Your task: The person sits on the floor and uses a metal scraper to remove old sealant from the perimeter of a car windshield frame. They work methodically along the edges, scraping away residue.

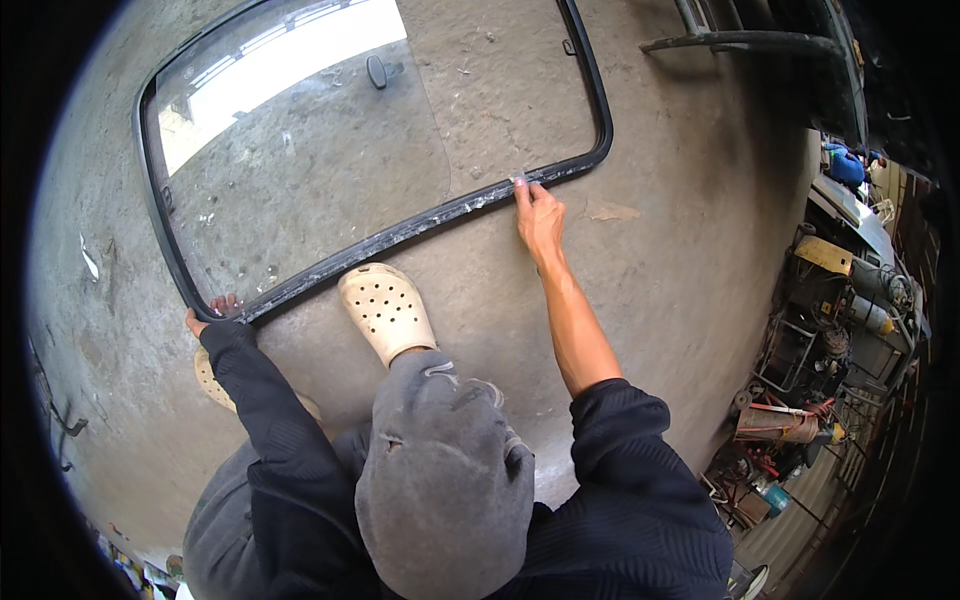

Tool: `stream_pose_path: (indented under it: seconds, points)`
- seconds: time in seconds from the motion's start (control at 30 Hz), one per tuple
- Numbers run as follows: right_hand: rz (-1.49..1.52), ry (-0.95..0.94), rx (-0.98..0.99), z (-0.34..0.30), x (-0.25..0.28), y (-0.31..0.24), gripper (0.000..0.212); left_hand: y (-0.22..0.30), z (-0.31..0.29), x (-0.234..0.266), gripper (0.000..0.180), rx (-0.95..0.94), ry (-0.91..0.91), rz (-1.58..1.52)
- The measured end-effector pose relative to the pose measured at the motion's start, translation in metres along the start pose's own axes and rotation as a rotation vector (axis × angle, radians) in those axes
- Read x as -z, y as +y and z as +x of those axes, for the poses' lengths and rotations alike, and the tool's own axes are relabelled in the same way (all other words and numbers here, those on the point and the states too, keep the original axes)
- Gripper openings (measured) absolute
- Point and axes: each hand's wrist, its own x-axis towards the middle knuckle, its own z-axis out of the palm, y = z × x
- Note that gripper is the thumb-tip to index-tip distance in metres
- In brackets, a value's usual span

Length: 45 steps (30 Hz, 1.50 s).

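A framed window with a black frame and rounded corners lies on the floor in front of me. Its glass pane covers the left part and reflects a bright patch, and a dark oval handle sits on it. My left hand is closed on the near left corner, its fingers partly hidden by the frame and sleeve. On the near rail, toward the right, my right hand pinches a small pale piece against the frame; its kind is unclear. Whitish residue marks this rail.
My feet in beige clogs stand close to the near rail. A dark metal stand is at the far right. Along the right edge lie tools, cylinders and machine parts. A bent dark rod lies at the left.
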Motion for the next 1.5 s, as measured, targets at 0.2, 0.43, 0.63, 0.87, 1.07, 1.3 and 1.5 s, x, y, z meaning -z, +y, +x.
stream_pose_path:
  seconds: [0.2,0.43,0.63,0.87,1.07,1.3,1.5]
  points:
    - [0.081,0.034,0.070,0.001,-0.005,0.016,0.049,-0.003,-0.022,-0.013,0.057,0.047,0.028,0.006]
    - [0.118,0.072,-0.027,0.004,-0.008,0.019,0.045,-0.004,-0.022,-0.010,0.059,0.027,0.036,0.004]
    - [0.163,0.107,-0.052,-0.001,-0.010,0.008,0.047,-0.005,-0.005,-0.004,0.059,0.030,0.024,0.010]
    - [0.156,0.033,-0.071,-0.015,-0.011,-0.006,0.045,-0.006,-0.023,-0.008,0.057,0.041,0.020,0.013]
    - [0.161,0.111,0.056,-0.024,-0.025,-0.009,0.046,-0.007,-0.017,-0.001,0.056,0.029,-0.031,0.025]
    - [0.118,-0.011,-0.035,-0.036,-0.024,-0.021,0.047,-0.005,-0.032,-0.010,0.056,0.027,0.021,0.022]
    - [0.064,-0.062,0.069,-0.062,-0.032,-0.040,0.045,-0.006,-0.037,-0.012,0.054,0.062,0.042,-0.007]
